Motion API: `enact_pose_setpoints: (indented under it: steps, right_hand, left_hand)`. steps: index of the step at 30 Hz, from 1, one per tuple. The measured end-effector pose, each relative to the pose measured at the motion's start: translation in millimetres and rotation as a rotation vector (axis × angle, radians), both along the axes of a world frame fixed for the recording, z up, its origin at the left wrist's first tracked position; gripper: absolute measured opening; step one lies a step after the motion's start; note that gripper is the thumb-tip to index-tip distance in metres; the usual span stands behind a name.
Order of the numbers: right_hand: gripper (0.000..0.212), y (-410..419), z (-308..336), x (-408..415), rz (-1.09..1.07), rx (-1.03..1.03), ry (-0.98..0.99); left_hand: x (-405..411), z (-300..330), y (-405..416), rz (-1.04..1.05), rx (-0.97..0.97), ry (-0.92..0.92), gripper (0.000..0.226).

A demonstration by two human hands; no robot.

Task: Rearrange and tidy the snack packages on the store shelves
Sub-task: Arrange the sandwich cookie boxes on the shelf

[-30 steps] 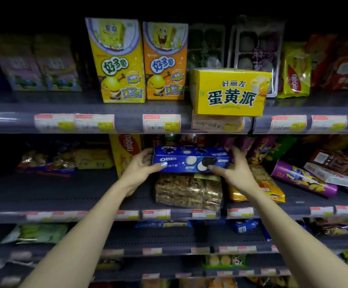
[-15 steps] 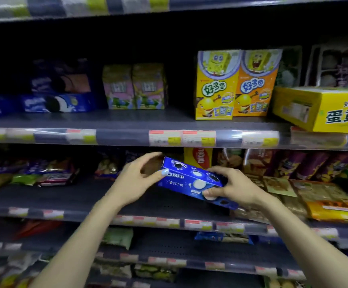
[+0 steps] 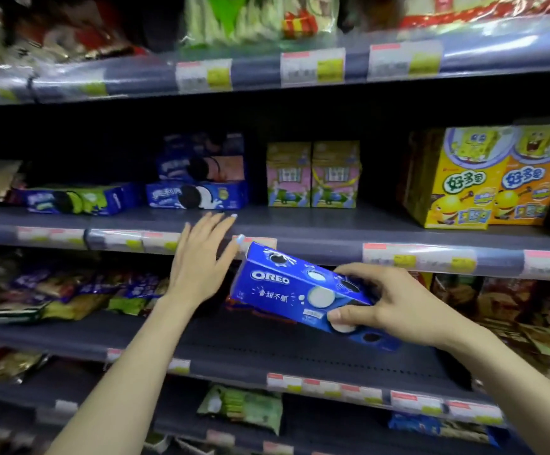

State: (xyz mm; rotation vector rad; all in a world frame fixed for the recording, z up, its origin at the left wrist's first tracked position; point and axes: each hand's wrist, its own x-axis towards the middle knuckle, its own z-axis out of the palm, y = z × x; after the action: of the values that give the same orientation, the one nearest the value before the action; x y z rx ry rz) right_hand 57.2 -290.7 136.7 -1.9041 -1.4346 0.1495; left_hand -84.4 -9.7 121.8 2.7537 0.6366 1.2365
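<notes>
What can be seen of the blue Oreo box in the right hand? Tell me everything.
The blue cardboard Oreo box is a long rectangular carton with the white OREO logo, white Chinese lettering and pictures of white and dark cookies on its front. It looks closed and undamaged. It is tilted, its left end raised toward the price-label rail and its right end lower, in the air in front of the middle shelf. The right hand grips its right end, thumb on the front, fingers over the top. The open left hand is beside it, not visibly touching it.

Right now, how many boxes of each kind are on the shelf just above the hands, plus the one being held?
Blue Oreo boxes on the shelf: 3
Pink-and-green boxes: 2
SpongeBob boxes: 2
Oreo box in the right hand: 1
Total: 8
</notes>
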Motion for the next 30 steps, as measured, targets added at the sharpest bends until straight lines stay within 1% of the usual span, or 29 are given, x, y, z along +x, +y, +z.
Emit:
enact_pose_setpoints:
  steps: [4, 6, 9, 10, 14, 18, 22, 24, 28, 30]
  right_hand:
    - [0.037, 28, 40, -4, 0.005, 0.021, -0.077]
    - [0.034, 46, 58, -1, -0.006, 0.008, -0.114]
    - [0.031, 74, 73, 4, -0.002, -0.014, -0.112]
    - [0.033, 82, 75, 5, -0.004, -0.025, -0.104]
    - [0.058, 112, 80, 0, -0.023, -0.064, -0.088]
    - [0.054, 140, 84, -10, -0.029, -0.073, -0.067]
    - [0.056, 173, 97, -25, -0.057, -0.033, -0.036]
    - [0.059, 191, 104, -33, -0.092, -0.030, -0.028]
    - [0.062, 227, 118, -45, -0.116, -0.049, -0.031]
    - [0.060, 243, 121, -48, -0.149, -0.028, -0.032]
  left_hand:
    - [-13, 3, 23, 0.059, -0.054, -0.002, 0.048]
    - [-21, 5, 35, 0.106, -0.070, -0.013, 0.047]
    - [-33, 6, 55, 0.152, -0.070, -0.015, 0.047]
    - [-36, 6, 61, 0.155, -0.070, -0.013, 0.047]
    - [-45, 7, 86, 0.155, -0.047, -0.003, 0.050]
    - [-51, 17, 119, 0.105, 0.000, 0.027, 0.060]
    - [-61, 29, 153, -0.026, 0.064, 0.010, 0.056]
    - [-71, 36, 176, -0.057, 0.102, -0.016, 0.056]
    - [-83, 36, 203, -0.065, 0.030, -0.096, 0.054]
    - [-83, 30, 204, -0.059, 0.027, -0.126, 0.047]
